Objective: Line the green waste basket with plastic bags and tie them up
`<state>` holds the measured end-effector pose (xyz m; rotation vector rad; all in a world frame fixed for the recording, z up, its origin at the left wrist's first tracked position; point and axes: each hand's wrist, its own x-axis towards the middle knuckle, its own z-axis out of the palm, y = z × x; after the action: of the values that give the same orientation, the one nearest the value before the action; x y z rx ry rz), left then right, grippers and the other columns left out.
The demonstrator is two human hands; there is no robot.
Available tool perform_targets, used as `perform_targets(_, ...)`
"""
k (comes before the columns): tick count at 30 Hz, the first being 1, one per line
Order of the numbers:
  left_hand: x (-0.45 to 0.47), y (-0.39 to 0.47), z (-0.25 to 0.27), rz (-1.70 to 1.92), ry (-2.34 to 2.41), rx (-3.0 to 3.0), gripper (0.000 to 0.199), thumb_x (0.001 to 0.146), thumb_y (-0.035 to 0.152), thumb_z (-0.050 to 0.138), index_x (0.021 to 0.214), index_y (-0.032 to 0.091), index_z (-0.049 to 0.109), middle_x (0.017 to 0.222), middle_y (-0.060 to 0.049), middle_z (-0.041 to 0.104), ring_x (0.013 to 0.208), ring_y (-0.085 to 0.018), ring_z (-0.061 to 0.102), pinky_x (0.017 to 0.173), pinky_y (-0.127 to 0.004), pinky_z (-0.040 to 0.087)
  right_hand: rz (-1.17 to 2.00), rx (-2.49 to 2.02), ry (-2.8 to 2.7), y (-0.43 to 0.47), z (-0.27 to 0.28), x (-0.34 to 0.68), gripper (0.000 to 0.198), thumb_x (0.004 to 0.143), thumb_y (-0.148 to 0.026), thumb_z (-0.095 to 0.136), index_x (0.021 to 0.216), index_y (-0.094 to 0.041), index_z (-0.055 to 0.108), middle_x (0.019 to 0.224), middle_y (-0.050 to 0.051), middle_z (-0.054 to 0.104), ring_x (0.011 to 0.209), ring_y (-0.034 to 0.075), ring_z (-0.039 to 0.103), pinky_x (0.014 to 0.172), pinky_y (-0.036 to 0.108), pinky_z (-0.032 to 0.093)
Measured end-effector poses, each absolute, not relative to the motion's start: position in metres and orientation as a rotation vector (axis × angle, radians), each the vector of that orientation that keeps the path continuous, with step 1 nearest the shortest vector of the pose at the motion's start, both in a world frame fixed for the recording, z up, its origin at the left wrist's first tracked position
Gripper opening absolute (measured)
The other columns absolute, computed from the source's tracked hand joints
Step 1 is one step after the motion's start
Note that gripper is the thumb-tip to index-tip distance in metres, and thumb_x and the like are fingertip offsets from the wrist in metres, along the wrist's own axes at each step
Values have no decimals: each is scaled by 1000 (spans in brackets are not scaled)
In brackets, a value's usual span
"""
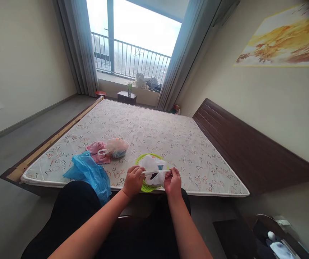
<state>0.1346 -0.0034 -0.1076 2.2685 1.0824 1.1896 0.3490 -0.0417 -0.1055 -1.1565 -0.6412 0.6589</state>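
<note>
A white plastic bag [150, 163] stretches between my two hands at the near edge of the mattress [154, 129]. My left hand [133, 181] is closed on its left side, and my right hand [173, 181] pinches its right side. Between them the bag's edge is drawn into a narrow band, with a dark gap just below it. Under and around the bag shows a yellow-green basket-like thing [147, 188], mostly covered. Left of my hands lie a blue plastic bag [90, 174], a pink cloth [97, 148] and a filled, see-through plastic bag [117, 146].
A dark wooden headboard [251, 144] rises on the right, and a wooden bed rail [63, 135] runs along the left. Beyond the mattress stand a small dark table [127, 97] and a red stool [100, 94]. Various items lie on a dark surface [275, 237] at the lower right.
</note>
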Motion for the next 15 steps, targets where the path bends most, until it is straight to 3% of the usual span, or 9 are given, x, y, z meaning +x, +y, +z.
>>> perform_targets(5, 107, 21, -139, 1127, 1342, 2181, 21, 98, 26, 50, 87, 22, 68, 100, -10, 75, 104, -29, 64, 98, -44, 41, 635, -1097, -292, -42, -102, 399, 35, 79, -48, 69, 77, -25, 44, 57, -11, 40, 44, 7, 38, 44, 21, 35)
perform_targets(9, 100, 31, -161, 1034, 1344, 2056, 26, 97, 34, 50, 86, 21, 70, 96, -10, 74, 101, -27, 65, 93, -40, 47, 608, -1108, -257, -47, -104, 410, 32, 80, -46, 68, 79, -24, 45, 61, -10, 46, 48, 8, 45, 48, 20, 41)
perform_targets(15, 90, 39, -183, 1034, 1339, 1853, 31, 93, 41, 51, 88, 19, 73, 112, -12, 73, 111, -27, 65, 104, -44, 48, 750, -1290, -556, -59, -119, 383, 34, 80, -52, 70, 94, -23, 59, 100, 3, 71, 88, 17, 68, 75, 31, 57)
